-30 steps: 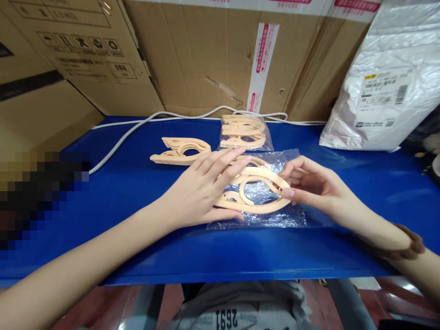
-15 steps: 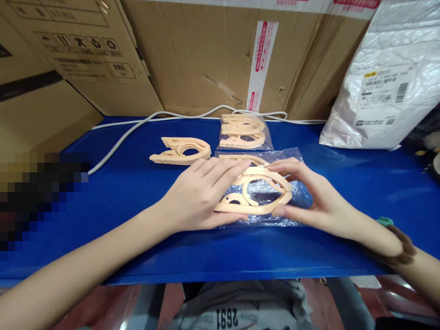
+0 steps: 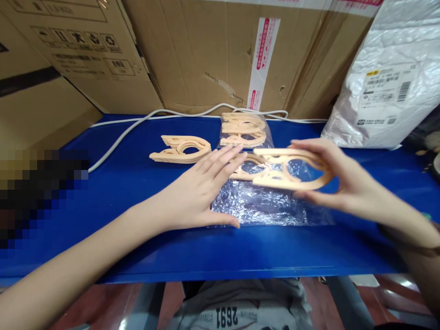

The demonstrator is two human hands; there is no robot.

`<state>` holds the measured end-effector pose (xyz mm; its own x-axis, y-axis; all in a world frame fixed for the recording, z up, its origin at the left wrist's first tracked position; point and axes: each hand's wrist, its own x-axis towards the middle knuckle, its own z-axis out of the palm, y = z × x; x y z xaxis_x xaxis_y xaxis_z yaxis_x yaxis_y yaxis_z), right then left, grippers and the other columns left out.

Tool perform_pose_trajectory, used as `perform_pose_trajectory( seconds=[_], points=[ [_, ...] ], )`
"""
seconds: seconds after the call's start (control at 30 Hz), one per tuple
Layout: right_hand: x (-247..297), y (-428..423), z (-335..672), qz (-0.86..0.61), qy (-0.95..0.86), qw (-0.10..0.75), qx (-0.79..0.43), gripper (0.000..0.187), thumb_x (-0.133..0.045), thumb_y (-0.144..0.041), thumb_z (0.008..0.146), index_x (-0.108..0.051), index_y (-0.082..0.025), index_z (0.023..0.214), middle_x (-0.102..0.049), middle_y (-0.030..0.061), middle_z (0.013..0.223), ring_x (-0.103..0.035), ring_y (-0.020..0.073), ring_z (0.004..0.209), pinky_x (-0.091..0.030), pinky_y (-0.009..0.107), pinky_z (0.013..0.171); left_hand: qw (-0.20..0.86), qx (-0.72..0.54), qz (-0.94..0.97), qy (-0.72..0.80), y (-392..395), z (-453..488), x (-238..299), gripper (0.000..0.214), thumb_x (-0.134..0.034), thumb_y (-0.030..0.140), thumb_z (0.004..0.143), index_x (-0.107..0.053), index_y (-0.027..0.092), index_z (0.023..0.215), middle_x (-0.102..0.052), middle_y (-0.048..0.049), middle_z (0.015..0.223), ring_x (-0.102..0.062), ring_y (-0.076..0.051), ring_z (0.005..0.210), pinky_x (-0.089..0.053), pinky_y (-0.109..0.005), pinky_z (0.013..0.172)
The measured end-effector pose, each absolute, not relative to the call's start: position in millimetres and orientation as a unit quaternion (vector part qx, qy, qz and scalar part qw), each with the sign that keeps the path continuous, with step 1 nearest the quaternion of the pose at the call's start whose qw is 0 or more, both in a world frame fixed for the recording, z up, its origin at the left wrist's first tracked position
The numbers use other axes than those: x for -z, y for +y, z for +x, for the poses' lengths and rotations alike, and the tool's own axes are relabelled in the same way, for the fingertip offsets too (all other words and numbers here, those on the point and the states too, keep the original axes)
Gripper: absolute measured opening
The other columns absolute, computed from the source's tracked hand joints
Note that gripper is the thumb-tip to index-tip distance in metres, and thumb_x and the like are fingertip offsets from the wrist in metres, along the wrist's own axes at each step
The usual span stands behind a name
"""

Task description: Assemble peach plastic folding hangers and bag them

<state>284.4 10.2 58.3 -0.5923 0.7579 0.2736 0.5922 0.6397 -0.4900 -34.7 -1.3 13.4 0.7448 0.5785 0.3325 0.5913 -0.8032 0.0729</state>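
Note:
My right hand (image 3: pixel 347 183) grips a peach plastic folding hanger (image 3: pixel 292 169) and holds it just above the blue table (image 3: pixel 137 192). Under it lies a clear plastic bag (image 3: pixel 264 206), spread flat. My left hand (image 3: pixel 199 192) lies open, fingers stretched out, its thumb on the bag's left edge. Another peach hanger (image 3: pixel 245 172) rests on the bag beyond my left fingertips. A loose stack of folded hangers (image 3: pixel 180 149) lies further left, and a bagged set of hangers (image 3: pixel 244 130) sits behind.
Large cardboard boxes (image 3: pixel 213 50) stand along the back of the table. A white cable (image 3: pixel 137 123) runs along their foot. A silver-white parcel bag (image 3: pixel 385 82) with a label leans at the right. A blurred patch (image 3: pixel 37 192) covers the left side.
My right hand has lifted one hanger off the bag and carried it up and to the right. My left hand let go of it and flattened on the bag's edge.

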Motion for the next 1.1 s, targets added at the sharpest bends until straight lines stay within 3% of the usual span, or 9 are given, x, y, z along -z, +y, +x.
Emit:
perform_pose_trajectory(
  seconds=[0.13, 0.3, 0.43, 0.57, 0.73, 0.9, 1.1],
  points=[
    [-76.3, 33.5, 336.4, -0.45, -0.846, 0.209, -0.195, 0.073, -0.078, -0.048, 0.079, -0.048, -0.035, 0.145, -0.054, 0.0067, 0.146, -0.053, 0.0317, 0.132, -0.045, 0.039, 0.109, -0.075, 0.109, -0.93, -0.342, 4.3, -50.6, -17.0, 0.115, -0.057, 0.083, 0.077, -0.016, 0.015, 0.161, -0.016, -0.0206, 0.167, -0.017, -0.037, 0.155, -0.025, -0.055, 0.123],
    [-84.1, 36.4, 368.6, -0.522, -0.793, 0.138, -0.282, 0.07, -0.078, -0.043, 0.077, -0.054, -0.036, 0.143, -0.055, 0.0085, 0.147, -0.062, 0.032, 0.123, -0.058, 0.031, 0.08, -0.132, 0.071, -0.924, -0.352, 2.5, -51.0, -20.0, 0.112, -0.062, 0.08, 0.077, -0.02, 0.018, 0.16, -0.021, -0.0186, 0.166, -0.026, -0.035, 0.153, -0.032, -0.052, 0.121],
    [-74.3, 31.1, 358.1, -0.487, -0.79, 0.111, -0.354, 0.072, -0.079, -0.037, 0.079, -0.051, -0.036, 0.146, -0.051, 0.0115, 0.15, -0.069, 0.0304, 0.109, -0.062, 0.028, 0.069, -0.149, 0.057, -0.923, -0.351, 3.1, -49.1, -18.6, 0.11, -0.061, 0.079, 0.078, -0.021, 0.017, 0.16, -0.021, -0.018, 0.167, -0.024, -0.032, 0.153, -0.03, -0.05, 0.122],
    [-55.4, 30.6, 335.1, -0.412, -0.835, 0.096, -0.351, 0.08, -0.082, -0.04, 0.076, -0.048, -0.037, 0.148, -0.052, 0.0092, 0.148, -0.057, 0.0371, 0.128, -0.066, 0.037, 0.079, -0.165, 0.041, -0.917, -0.36, 3.9, -49.6, -16.9, 0.11, -0.059, 0.08, 0.078, -0.022, 0.016, 0.16, -0.02, -0.0181, 0.167, -0.023, -0.032, 0.154, -0.029, -0.05, 0.122],
    [-41.6, 25.6, 305.1, -0.387, -0.888, 0.083, -0.236, 0.091, -0.084, -0.05, 0.07, -0.044, -0.041, 0.151, -0.059, 0.0041, 0.142, -0.056, 0.0397, 0.126, -0.053, 0.056, 0.101, -0.161, 0.047, -0.917, -0.362, 4.1, -50.1, -14.3, 0.108, -0.058, 0.081, 0.079, -0.024, 0.019, 0.16, -0.024, -0.0169, 0.166, -0.026, -0.033, 0.153, -0.031, -0.05, 0.121],
    [-44.2, 25.7, 309.8, -0.378, -0.888, 0.075, -0.25, 0.091, -0.082, -0.049, 0.074, -0.041, -0.035, 0.154, -0.058, 0.006, 0.143, -0.057, 0.0369, 0.125, -0.051, 0.05, 0.1, -0.144, 0.059, -0.92, -0.358, 3.9, -51.1, -14.7, 0.108, -0.06, 0.081, 0.077, -0.027, 0.018, 0.159, -0.026, -0.0178, 0.165, -0.029, -0.035, 0.151, -0.033, -0.051, 0.119],
    [-46.3, 32.5, 328.6, -0.384, -0.884, 0.069, -0.258, 0.08, -0.082, -0.045, 0.076, -0.048, -0.038, 0.148, -0.07, 0.0032, 0.114, -0.066, 0.03, 0.099, -0.055, 0.042, 0.087, -0.113, 0.087, -0.912, -0.385, 3.0, -49.1, -19.6, 0.095, -0.058, 0.083, 0.076, -0.048, 0.022, 0.147, -0.048, -0.0168, 0.148, -0.047, -0.036, 0.136, -0.042, -0.053, 0.111]
  ],
)
